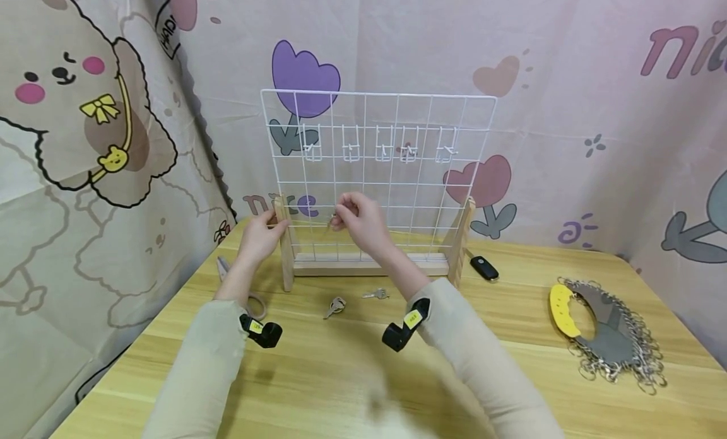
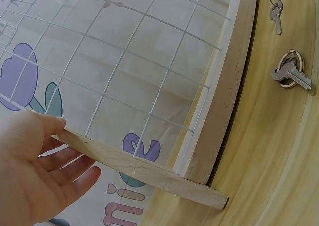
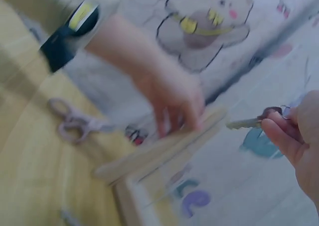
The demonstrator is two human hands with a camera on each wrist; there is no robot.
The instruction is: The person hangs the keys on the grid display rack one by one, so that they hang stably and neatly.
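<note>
A white wire grid rack (image 1: 363,193) with wooden side supports stands on the table. At its left wooden support (image 2: 149,169), my left hand (image 1: 263,237) holds the upper end, thumb on one side and fingers on the other. My right hand (image 1: 363,223) is in front of the lower left part of the grid. Between its thumb and fingers it pinches a key (image 3: 246,123) by the head, where part of a small ring shows. A key on a ring (image 2: 289,71) and a smaller key (image 2: 277,18) lie on the wood before the rack.
Several white hooks (image 1: 384,151) hang along the grid's upper part. Scissors (image 3: 75,122) lie beside the left support. A black car key (image 1: 484,268) lies by the right support, and a yellow-and-grey ring sizer (image 1: 563,310) with many metal rings is farther right.
</note>
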